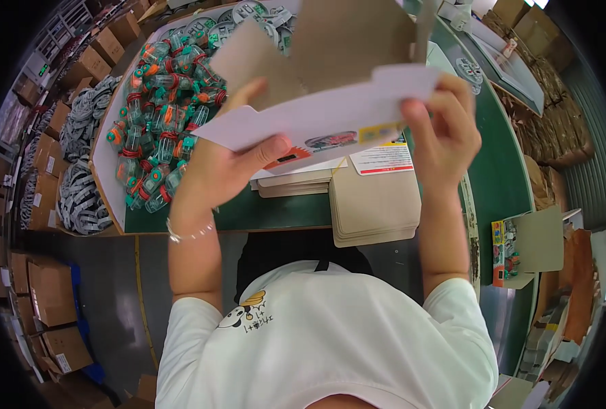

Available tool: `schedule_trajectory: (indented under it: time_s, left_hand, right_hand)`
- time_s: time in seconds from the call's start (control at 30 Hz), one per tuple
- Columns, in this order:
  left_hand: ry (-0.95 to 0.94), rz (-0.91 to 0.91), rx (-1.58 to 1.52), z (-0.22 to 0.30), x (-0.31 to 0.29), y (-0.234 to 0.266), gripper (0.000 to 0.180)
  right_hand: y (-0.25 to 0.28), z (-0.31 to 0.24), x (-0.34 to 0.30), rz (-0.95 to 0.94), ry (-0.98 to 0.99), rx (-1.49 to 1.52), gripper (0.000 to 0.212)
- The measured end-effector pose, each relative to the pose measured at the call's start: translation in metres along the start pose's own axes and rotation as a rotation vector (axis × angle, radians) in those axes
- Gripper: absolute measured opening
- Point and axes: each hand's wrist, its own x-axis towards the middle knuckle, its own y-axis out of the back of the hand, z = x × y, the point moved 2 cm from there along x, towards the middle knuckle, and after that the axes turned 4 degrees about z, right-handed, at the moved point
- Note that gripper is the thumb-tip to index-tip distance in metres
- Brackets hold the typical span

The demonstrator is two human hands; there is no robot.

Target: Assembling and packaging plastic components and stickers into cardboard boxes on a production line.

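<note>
An unfolded printed carton (347,126) is held up over the table, its bare grey-brown inside facing away from me and its white printed side facing me. My left hand (231,167) is closed on its left end, thumb on the printed face and fingers behind the board. At the other end my right hand (449,126) grips the corner between thumb and curled fingers. Below the carton lies a stack of flat cartons (374,211), overhanging the table's front edge. A printed sheet or panel (385,160) rests on top of it.
Clear bottles (170,119) with green and orange caps fill a white-walled bin on the left. Grey coils with labels (248,13) lie behind. Bundled grey coils (88,123) stand further left. A filled open box (514,252) is at right, beside the green table (497,143).
</note>
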Motion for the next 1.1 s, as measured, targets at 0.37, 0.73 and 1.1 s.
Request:
schedule_trajectory:
  time_s: [0.37,0.73,1.1]
  left_hand:
    - [-0.251,0.712,0.114,-0.013,-0.019,-0.067,0.063]
    - [-0.432,0.507,0.399,-0.013,-0.028,-0.071,0.060]
    - [-0.132,0.166,0.633,-0.003,-0.036,-0.073,0.049]
  right_hand:
    - [-0.020,0.013,-0.073,0.207,-0.687,0.711,0.066]
    - [-0.016,0.017,-0.085,-0.093,-0.883,0.351,0.071]
    - [-0.015,0.028,-0.096,-0.123,-0.476,0.075,0.070]
